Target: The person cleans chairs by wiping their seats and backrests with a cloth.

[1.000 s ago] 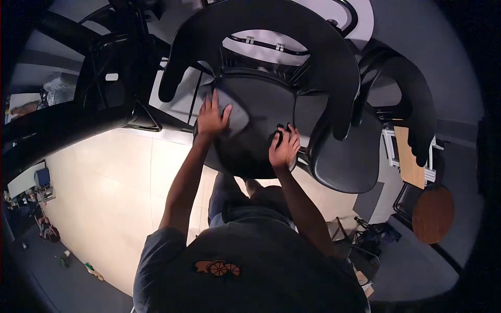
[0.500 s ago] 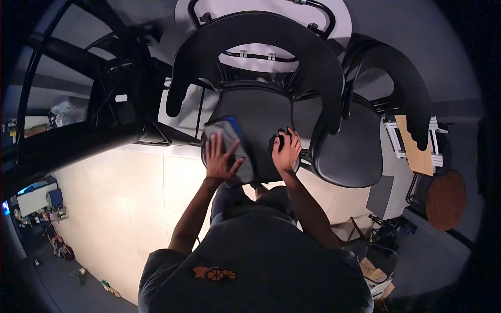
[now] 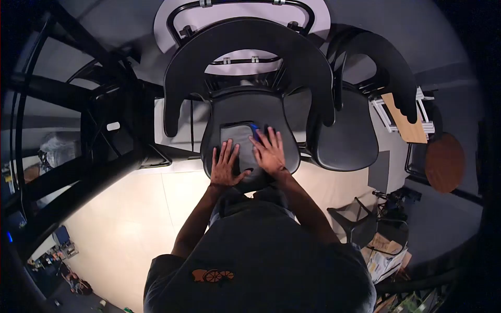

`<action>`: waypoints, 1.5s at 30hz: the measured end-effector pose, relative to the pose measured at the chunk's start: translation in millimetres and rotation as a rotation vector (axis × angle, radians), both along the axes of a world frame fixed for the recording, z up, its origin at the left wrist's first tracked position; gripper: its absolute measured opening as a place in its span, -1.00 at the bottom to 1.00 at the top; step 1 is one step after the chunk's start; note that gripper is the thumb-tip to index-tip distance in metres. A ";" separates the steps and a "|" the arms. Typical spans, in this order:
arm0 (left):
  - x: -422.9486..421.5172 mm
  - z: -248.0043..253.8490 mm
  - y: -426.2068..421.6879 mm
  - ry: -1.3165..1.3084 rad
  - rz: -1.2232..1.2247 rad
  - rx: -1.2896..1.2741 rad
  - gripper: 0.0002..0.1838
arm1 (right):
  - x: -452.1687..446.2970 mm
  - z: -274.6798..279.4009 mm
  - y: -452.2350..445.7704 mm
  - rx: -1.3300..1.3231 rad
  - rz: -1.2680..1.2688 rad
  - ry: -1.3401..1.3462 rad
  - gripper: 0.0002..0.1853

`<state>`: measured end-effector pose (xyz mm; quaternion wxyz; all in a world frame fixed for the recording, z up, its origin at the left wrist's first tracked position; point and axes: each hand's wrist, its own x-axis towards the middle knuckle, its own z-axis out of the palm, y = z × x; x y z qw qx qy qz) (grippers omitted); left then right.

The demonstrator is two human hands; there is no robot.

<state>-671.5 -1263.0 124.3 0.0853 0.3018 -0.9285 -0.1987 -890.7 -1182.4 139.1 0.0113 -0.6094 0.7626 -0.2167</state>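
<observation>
A flat grey cloth-like piece [image 3: 237, 134] with a dark edge and a blue patch [image 3: 254, 127] lies on the black chair seat [image 3: 248, 107] in front of me. My left hand [image 3: 224, 167] rests on its near left part, palm down with the fingers spread. On the right side, my right hand [image 3: 270, 154] lies flat with outstretched fingers, its fingertips beside the blue patch. Something dark shows around those fingertips, too unclear to name. The exact kind of the grey piece cannot be made out.
The chair's curved black backrest [image 3: 250, 36] arches beyond the seat. A second black chair [image 3: 347, 138] stands close on the right, and a black metal frame [image 3: 112, 135] on the left. Farther right are a wooden board [image 3: 404, 122] and a brown round top [image 3: 444, 163].
My right hand has moved left from the seat's right side, its curled fingers now stretched out. The grey piece, tilted before, lies straighter and nearer the seat's middle. My left hand has shifted slightly.
</observation>
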 end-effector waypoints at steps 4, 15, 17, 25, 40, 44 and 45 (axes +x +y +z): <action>-4.1 -3.5 -6.1 0.005 -0.042 0.026 0.10 | 10.4 -14.4 7.2 0.068 -0.046 -0.013 -0.45; 56.7 9.3 -39.9 0.211 0.103 0.155 -0.28 | -0.3 -39.2 -98.1 -0.009 -0.160 -0.062 -0.34; 76.2 12.4 -41.2 0.115 0.209 0.166 -0.34 | -12.4 -48.3 -147.3 -0.047 -0.290 0.113 -0.30; 84.0 18.0 -36.4 0.311 0.393 0.285 -0.41 | 103.6 -53.6 -191.7 -0.037 -0.115 -0.006 -0.28; 47.7 8.9 -55.0 0.537 0.355 0.692 -0.50 | -26.0 -18.5 29.6 0.111 0.045 0.032 -0.33; 65.1 8.4 -68.6 0.600 0.360 0.754 -0.50 | 11.7 -35.2 -50.1 0.142 -0.266 0.138 -0.30; 67.8 6.7 -72.5 0.597 0.365 0.689 -0.50 | 37.4 -20.0 -70.3 0.213 -0.177 0.040 -0.29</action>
